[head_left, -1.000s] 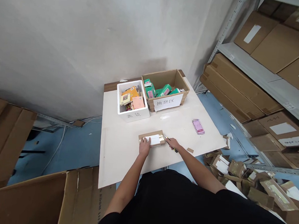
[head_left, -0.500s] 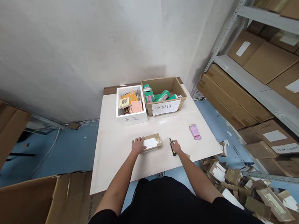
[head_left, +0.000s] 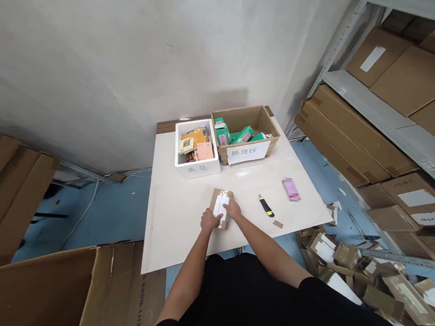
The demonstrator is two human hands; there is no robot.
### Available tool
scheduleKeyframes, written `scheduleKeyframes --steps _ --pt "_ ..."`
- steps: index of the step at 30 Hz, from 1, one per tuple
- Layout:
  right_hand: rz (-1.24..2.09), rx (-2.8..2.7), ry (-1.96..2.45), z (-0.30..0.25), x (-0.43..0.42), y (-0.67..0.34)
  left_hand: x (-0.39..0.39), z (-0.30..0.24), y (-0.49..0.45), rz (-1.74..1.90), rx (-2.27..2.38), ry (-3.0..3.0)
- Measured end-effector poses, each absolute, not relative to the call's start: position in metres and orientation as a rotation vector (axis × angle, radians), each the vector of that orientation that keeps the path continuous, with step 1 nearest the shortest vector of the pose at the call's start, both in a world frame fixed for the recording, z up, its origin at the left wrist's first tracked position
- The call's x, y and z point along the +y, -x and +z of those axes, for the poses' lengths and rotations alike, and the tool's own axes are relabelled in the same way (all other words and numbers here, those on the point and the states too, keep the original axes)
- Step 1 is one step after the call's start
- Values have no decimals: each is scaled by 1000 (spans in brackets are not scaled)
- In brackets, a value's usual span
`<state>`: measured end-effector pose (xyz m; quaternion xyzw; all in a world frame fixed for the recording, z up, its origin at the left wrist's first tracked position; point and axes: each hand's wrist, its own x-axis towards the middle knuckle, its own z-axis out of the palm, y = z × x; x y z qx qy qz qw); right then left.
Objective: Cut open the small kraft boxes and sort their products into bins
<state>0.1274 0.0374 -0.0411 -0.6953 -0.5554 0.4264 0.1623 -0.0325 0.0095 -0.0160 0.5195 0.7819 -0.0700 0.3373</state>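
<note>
Brown box (head_left: 220, 206), newly turned end-on, is being clamped in the fingers of left hand (head_left: 209, 219) and right hand (head_left: 232, 209) near the surface's front edge, both being freed by the cutter (head_left: 265, 206) being laid toward the right corner.

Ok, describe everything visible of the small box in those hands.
The small box is oblong, brown, seemingly cardboard, with a white label on top and shiny tape at its ends. Its length points away from the camera, over the table. The left hand grips its near left corner, the right hand its right side. No flap stands open; whether it touches the table is unclear.
</note>
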Motion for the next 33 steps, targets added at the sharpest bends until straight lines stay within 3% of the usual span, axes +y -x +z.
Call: scheduleKeyframes --steps 6,16,25,33 --pt "1391 -1595 2197 -29 48 -119 2 -24 36 -92 2089 -1387" --pt "1485 -1579 2021 -31 50 -128 -2 -20 74 226 1816 -1446" --pt "1154 -1386 2020 -38 5 -117 -16 -17 69 425 1988 -1404" --pt "1286 -1396 1893 -28 12 -154 -20 -20 70 353 2012 -1304"
